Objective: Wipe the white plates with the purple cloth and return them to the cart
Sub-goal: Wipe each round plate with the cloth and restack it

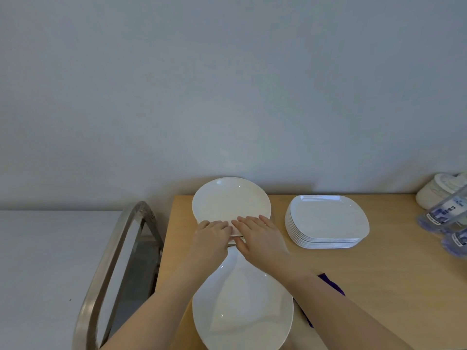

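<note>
A stack of round white plates (230,200) stands at the back of the wooden table (379,286). Both hands are at its near rim. My left hand (212,232) curls its fingers over the edge of the top plate. My right hand (259,236) lays its fingers on top of the same rim, with the thumb underneath. Another round white plate (242,306) lies flat close to me, under my forearms. The purple cloth (333,286) lies on the table to the right of that plate, mostly hidden by my right forearm.
A stack of several rounded-rectangular white plates (326,221) sits right of the round stack. Plastic bottles (447,218) and rolled white towels (434,190) occupy the far right corner. The cart's metal handle (111,261) rises just left of the table.
</note>
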`<action>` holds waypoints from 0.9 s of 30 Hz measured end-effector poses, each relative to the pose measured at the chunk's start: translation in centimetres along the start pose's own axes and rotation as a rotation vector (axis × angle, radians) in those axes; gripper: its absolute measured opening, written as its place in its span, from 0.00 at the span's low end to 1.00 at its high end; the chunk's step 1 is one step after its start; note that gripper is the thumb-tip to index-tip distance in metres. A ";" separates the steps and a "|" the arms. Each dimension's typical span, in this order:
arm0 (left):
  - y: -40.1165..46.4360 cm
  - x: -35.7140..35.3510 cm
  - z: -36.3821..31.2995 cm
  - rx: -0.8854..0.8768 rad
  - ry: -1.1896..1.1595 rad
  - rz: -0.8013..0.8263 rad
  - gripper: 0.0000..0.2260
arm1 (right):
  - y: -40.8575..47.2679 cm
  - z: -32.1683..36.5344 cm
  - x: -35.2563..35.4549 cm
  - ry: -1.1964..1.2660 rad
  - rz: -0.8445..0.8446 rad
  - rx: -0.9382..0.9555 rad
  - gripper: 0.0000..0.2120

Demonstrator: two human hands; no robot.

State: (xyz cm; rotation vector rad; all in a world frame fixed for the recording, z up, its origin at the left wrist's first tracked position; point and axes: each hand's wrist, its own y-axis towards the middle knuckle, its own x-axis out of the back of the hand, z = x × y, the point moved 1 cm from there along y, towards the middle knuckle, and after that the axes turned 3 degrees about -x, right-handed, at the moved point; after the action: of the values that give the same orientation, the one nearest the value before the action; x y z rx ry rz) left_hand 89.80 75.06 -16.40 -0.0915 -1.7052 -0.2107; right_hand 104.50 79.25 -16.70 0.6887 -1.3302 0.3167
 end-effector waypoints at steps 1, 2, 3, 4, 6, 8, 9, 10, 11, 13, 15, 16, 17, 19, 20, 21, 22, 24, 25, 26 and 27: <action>0.1 -0.1 0.0 0.006 -0.011 -0.002 0.16 | 0.1 0.1 -0.2 -0.003 0.022 -0.011 0.16; 0.2 -0.1 0.1 0.009 -0.029 -0.010 0.16 | 0.1 0.1 -0.3 0.007 0.051 -0.018 0.16; 0.2 -0.1 0.2 0.010 -0.046 -0.017 0.15 | 0.2 0.1 -0.5 0.026 0.090 -0.024 0.17; 0.3 0.0 0.3 0.012 -0.062 -0.023 0.15 | 0.2 0.0 -0.7 0.047 0.136 -0.031 0.19; 0.5 -0.1 0.5 0.022 -0.111 -0.008 0.14 | 0.1 -0.1 -1.3 0.070 0.205 -0.045 0.21; 0.5 0.1 0.6 0.021 -0.132 0.030 0.15 | 0.0 -0.2 -1.6 0.069 0.212 -0.051 0.22; 0.6 0.1 0.6 0.017 -0.126 0.041 0.16 | 0.0 -0.2 -1.7 0.068 0.209 -0.055 0.22; 0.5 0.1 0.6 0.011 -0.115 0.044 0.17 | 0.0 -0.2 -1.7 0.066 0.204 -0.061 0.23; 0.5 0.1 0.6 0.008 -0.106 0.041 0.17 | 0.0 -0.1 -1.6 0.064 0.196 -0.066 0.24; 0.5 -0.1 0.6 0.007 -0.106 0.028 0.18 | -0.1 0.0 -1.6 0.059 0.179 -0.072 0.27; 0.5 -0.3 0.6 0.019 -0.124 0.012 0.19 | -0.2 0.2 -1.5 0.062 0.178 -0.079 0.28; 0.4 -0.4 0.6 0.025 -0.138 0.005 0.19 | -0.2 0.3 -1.5 0.065 0.176 -0.087 0.28; 0.4 -0.4 0.7 0.022 -0.143 -0.013 0.18 | -0.2 0.3 -1.5 0.066 0.174 -0.099 0.28; 0.3 -0.6 0.5 -0.003 -0.098 -0.087 0.16 | -0.1 0.4 -1.5 0.069 0.168 -0.118 0.24; 0.2 -0.7 0.4 -0.003 -0.079 -0.108 0.16 | -0.1 0.5 -1.5 0.075 0.160 -0.121 0.23; 0.2 -0.8 0.3 0.014 -0.087 -0.114 0.15 | -0.1 0.4 -1.5 0.080 0.158 -0.119 0.21; 0.3 -0.9 0.2 0.031 -0.102 -0.113 0.16 | -0.1 0.4 -1.5 0.084 0.163 -0.115 0.20; 0.3 -0.9 0.0 0.056 -0.109 -0.115 0.17 | 0.1 0.2 -1.5 0.111 0.174 -0.111 0.19; 0.3 -0.7 -0.1 0.066 -0.108 -0.115 0.19 | 0.2 0.1 -1.3 0.138 0.170 -0.113 0.18; 0.3 -0.6 -0.1 0.078 -0.116 -0.117 0.19 | 0.2 0.0 -1.1 0.169 0.160 -0.116 0.17; 0.2 -0.4 -0.2 0.095 -0.140 -0.133 0.18 | 0.2 0.0 -0.8 0.200 0.147 -0.120 0.15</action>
State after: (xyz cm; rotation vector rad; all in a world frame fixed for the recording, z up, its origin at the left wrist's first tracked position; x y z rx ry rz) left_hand 90.10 75.25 -16.72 0.0796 -1.8599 -0.2258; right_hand 104.20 79.57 -17.37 0.4476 -1.2003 0.4096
